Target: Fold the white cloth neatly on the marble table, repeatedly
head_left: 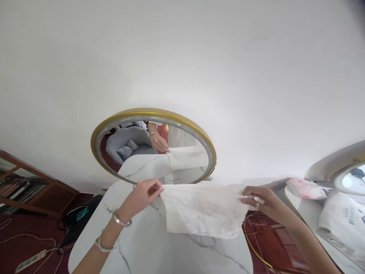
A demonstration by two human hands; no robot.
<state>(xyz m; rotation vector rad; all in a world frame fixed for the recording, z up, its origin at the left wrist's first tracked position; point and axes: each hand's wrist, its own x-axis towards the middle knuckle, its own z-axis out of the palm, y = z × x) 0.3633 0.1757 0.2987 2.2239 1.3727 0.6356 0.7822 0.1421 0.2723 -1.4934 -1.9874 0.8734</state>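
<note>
I hold a white cloth [201, 211] with a zigzag-cut edge stretched out above a white marble table [148, 247]. My left hand [142, 196] pinches the cloth's upper left corner; bracelets sit on that wrist. My right hand [261, 199], wearing a ring, pinches the upper right corner. The cloth hangs down between both hands, its lower edge over the tabletop. A round gold-framed mirror [154, 146] stands at the table's far edge against the white wall and reflects one hand and the cloth.
A power strip [30, 260] and cables lie on the dark red floor at the left, next to a black object [78, 219]. A wooden shelf [25, 190] stands far left. White plastic bags [339, 220] sit on a surface at the right, with a yellow cable [253, 247] below.
</note>
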